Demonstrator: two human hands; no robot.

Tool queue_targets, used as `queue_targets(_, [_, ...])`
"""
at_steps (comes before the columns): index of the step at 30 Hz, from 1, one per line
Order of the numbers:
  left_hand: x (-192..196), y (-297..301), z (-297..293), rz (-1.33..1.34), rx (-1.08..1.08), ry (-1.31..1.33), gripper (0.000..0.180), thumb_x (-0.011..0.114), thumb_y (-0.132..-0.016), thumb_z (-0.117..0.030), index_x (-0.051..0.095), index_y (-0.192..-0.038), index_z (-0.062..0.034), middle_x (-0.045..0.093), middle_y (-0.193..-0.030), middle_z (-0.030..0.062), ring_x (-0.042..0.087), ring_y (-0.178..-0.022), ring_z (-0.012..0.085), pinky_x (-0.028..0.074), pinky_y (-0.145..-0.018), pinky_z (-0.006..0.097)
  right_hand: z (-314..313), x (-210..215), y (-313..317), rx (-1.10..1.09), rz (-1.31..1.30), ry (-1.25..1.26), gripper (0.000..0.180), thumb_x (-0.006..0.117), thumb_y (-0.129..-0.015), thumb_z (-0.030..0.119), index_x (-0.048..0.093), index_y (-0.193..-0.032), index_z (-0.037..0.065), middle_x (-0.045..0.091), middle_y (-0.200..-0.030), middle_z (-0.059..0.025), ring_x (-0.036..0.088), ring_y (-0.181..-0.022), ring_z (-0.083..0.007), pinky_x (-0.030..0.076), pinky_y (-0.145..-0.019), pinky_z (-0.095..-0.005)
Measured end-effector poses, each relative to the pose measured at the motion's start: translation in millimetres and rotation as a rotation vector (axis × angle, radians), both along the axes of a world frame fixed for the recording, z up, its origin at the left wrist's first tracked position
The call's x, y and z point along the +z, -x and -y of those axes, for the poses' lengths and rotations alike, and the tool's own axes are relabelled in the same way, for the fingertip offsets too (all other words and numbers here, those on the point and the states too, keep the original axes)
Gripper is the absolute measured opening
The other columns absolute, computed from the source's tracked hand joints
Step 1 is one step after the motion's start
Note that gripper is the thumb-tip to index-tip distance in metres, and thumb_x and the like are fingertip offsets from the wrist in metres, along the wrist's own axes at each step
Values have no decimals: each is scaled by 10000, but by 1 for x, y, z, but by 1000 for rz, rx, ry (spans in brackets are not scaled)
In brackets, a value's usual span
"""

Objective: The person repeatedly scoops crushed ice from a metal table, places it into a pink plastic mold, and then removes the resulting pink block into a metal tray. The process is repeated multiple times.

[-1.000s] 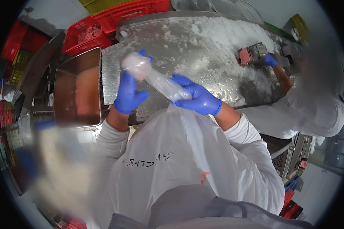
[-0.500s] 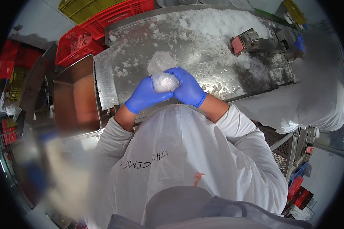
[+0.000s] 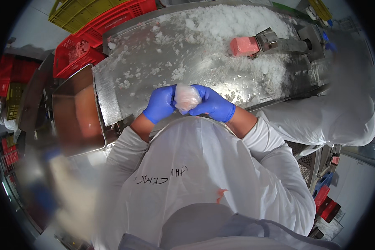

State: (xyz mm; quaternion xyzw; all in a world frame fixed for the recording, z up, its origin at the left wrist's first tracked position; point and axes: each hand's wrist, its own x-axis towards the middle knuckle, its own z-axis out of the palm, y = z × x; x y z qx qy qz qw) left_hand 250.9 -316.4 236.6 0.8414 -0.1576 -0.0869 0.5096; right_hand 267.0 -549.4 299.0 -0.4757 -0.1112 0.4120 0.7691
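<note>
A small bundle of thin clear plastic, seemingly a plastic bag (image 3: 187, 97), sits between my two blue-gloved hands above the near edge of the metal table. Its inside looks whitish pink, but I cannot make out the contents. My left hand (image 3: 161, 103) is closed on the bag's left side, its fingertips partly hidden. From the right, my right hand (image 3: 214, 105) grips the same bag with curled fingers. Farther right, a pink block (image 3: 243, 46) shows at the mouth of a metal spout (image 3: 267, 40).
Crushed ice (image 3: 233, 21) is scattered over the metal table (image 3: 154, 62). A red crate (image 3: 98, 56) with pinkish pieces stands at the left, near a steel tub (image 3: 98, 143) of orange-brown liquid. A co-worker in white (image 3: 346, 100) stands at the right.
The bag's loose far end no longer sticks out; the bag is now bunched between my hands. At the spout, the pink block sticks out much farther to the left.
</note>
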Motion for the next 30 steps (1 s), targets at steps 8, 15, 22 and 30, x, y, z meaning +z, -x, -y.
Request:
queue_targets(8, [29, -51, 53, -254, -151, 341, 353, 731, -950, -102, 646, -1285, -28, 691, -1103, 47, 660, -1002, 147, 535, -930, 323, 84, -7, -67, -453, 1080, 513, 676, 845, -832, 249, 521, -1381, 24, 606, -1197, -100, 619, -1111, -236, 510, -958, -382])
queue_targets(15, [43, -142, 103, -278, -220, 87, 284, 719, -982, -191, 662, -1213, -36, 679, -1034, 53, 646, -975, 129, 524, -924, 319, 212, 108, -263, -1024, 1274, 461, 578, 764, -918, 393, 607, -1359, 54, 649, -1249, -103, 624, -1090, -212, 517, -953, -380])
queue_targets(22, [-18, -234, 148, -317, -160, -44, 411, 709, -984, -407, 700, -1161, -36, 737, -1027, 123, 684, -944, 205, 534, -878, 351, 218, -43, -267, -85, 197, 611, 485, 665, -1003, 462, 689, -1351, 124, 722, -1190, -28, 642, -997, -124, 522, -914, -305])
queue_targets(30, [-101, -346, 214, -441, -303, -553, 615, 590, -1003, -550, 684, -1290, -14, 726, -1220, 200, 695, -1123, 324, 516, -996, 410, 200, -223, -162, -636, -549, 286, 668, 684, -986, 430, 479, -1538, 114, 610, -1418, -82, 618, -1222, -235, 460, -1023, -386])
